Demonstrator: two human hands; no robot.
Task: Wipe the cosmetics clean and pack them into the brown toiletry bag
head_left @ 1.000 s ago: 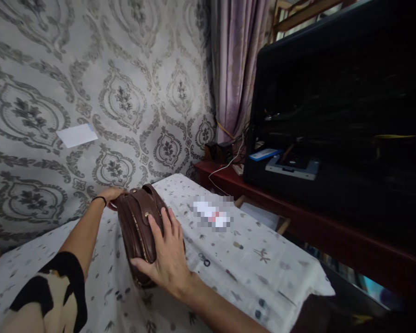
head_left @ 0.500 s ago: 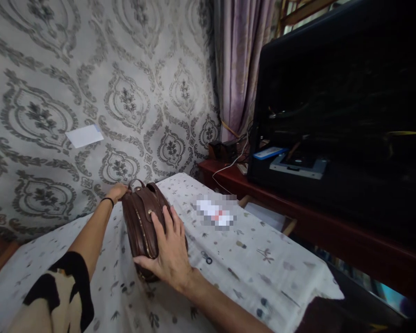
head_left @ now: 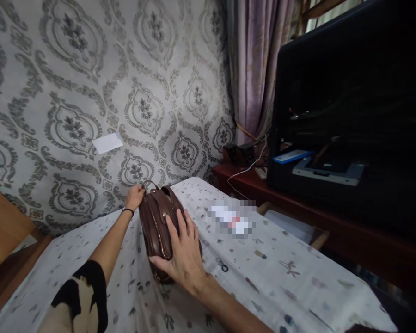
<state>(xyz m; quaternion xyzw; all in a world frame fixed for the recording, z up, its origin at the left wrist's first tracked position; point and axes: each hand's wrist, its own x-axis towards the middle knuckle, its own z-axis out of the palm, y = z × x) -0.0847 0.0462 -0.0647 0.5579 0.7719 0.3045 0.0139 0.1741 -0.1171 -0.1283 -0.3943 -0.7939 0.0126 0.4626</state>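
Observation:
A brown leather bag [head_left: 157,217] with gold zippers, a strap flap and a small top handle lies on the patterned white cloth. My left hand [head_left: 135,196], with a black band at the wrist, is closed at the bag's far left corner; the exact part pinched is hidden. Across the bag's near right side rests my right hand [head_left: 185,256], its fingers spread over the leather and the thumb toward the near end. The bag's underside and right side are mostly covered.
To the right of the cloth [head_left: 260,289] stand a dark red desk [head_left: 242,187] and a large black screen [head_left: 333,92]. A part-open drawer [head_left: 289,226] juts toward the cloth. A blurred white item [head_left: 241,225] lies on the cloth. Patterned wall [head_left: 142,106] bounds the back.
The view has swung left, so everything appears farther right. Both hands keep nearly the same places on the bag.

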